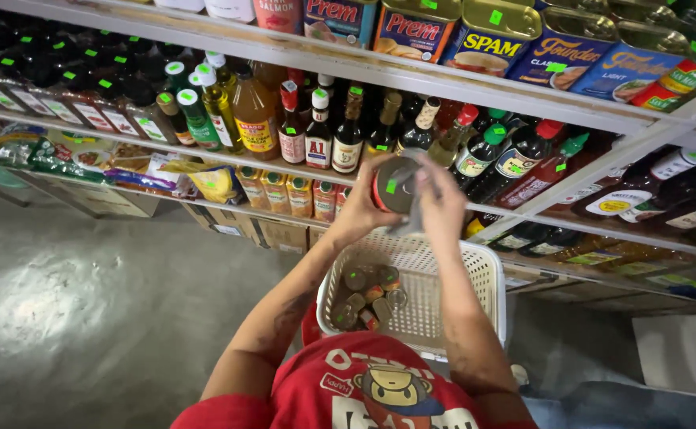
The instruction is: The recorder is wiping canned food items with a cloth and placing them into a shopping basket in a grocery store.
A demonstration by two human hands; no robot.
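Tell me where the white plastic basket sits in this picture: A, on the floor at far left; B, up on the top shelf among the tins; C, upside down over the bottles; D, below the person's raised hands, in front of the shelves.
D: the white basket sits below the left hand and right hand, which hold a small can, and small cans lie in its bottom.

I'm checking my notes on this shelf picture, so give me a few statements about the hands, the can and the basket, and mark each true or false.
1. Both hands hold a round can. True: the left hand and the right hand grip it.
2. The white basket is empty. False: several small cans lie inside.
3. The can has a green sticker. True.
4. The shelf behind the hands holds only boxes. False: bottles stand there.
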